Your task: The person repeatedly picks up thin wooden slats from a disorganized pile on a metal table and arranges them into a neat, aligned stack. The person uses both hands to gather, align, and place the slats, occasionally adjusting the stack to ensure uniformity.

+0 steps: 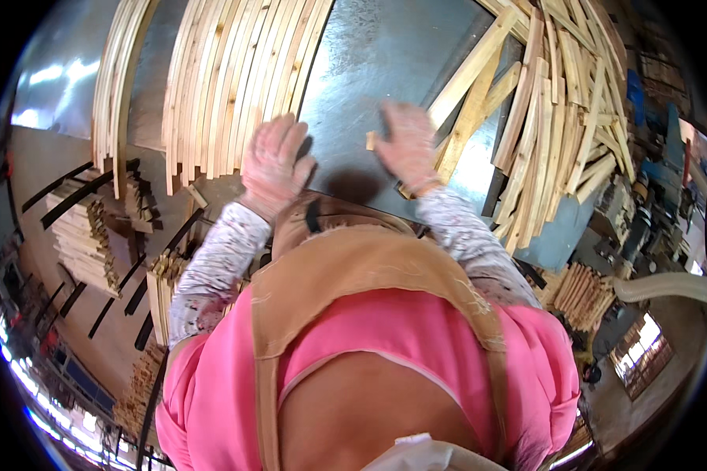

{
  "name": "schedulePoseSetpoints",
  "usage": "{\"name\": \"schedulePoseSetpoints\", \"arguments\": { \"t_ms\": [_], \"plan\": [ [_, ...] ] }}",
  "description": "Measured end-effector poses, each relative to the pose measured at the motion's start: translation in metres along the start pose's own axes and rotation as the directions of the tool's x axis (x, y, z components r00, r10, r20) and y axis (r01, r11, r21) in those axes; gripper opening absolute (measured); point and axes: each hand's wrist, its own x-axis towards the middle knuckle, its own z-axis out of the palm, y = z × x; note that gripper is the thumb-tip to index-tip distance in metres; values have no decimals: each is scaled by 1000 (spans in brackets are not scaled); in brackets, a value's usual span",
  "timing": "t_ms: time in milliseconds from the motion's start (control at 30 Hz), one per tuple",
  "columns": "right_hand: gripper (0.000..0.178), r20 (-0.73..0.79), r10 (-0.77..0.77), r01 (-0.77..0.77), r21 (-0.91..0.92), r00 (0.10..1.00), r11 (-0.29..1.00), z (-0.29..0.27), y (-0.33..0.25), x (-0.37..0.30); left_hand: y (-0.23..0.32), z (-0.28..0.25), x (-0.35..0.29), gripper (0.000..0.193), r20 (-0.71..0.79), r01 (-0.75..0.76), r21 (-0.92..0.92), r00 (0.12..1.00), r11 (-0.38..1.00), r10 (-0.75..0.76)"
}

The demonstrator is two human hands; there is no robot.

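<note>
My left hand (277, 161), fingers stretched and slightly apart, is at the near right corner of a row of long pale wooden strips (236, 86) laid side by side on the metal table (353, 71). It seems to touch the last strips. My right hand (407, 145) is smeared by motion over the table, fingers pointing away and thumb out to the left. Beside that thumb shows a small wooden piece (371, 141); whether they touch I cannot tell. Loose slanting strips (475, 71) lie just right of this hand, partly hidden by it.
At the right is a jumbled heap of strips (550, 133). A narrower bundle (120, 78) lies far left, jutting over the table edge. Stacked wood (86, 235) rests on dark bars at the lower left. A pale hose (664, 289) and more stacked wood (583, 297) are at the right.
</note>
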Motion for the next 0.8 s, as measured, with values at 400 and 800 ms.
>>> {"name": "schedulePoseSetpoints", "arguments": {
  "t_ms": [400,800],
  "plan": [
    [79,-119,236,-263,-353,964,898,-49,210,-68,28,39,-138,73,163,917,-207,377,342,-912],
    [40,-226,420,-316,384,879,868,-40,157,34,8,-8,-101,59,525,915,34,326,402,-786]
  ]
}}
